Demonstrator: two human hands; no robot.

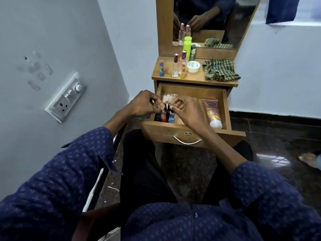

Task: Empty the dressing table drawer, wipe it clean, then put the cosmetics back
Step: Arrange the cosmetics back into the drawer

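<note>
Drawer [224, 108] of a wooden dressing table [196, 79] stands pulled out toward a seated person, its long axis running left to right and its metal handle [187, 140] facing the camera. Both hands meet over its left end: the left hand [144, 104] and the right hand [186, 110] each pinch the caps of small nail polish bottles [165, 115] that stand upright in a tight cluster against the front wall, fingertips closed on the tops. At the right end a pink tube [212, 112] lies flat, its white cap pointing toward the drawer front; its label is printed but too blurred to read. A clear packet [167, 97] of pale items lies at the back left. On the tabletop above stand a blue-based stick [161, 68], two slim perfume bottles [175, 66], a green spray can [187, 46] and a white jar [193, 66], whose lid lettering cannot be made out. A green striped cloth [219, 69] lies crumpled beside the jar, below the mirror [208, 20].
</note>
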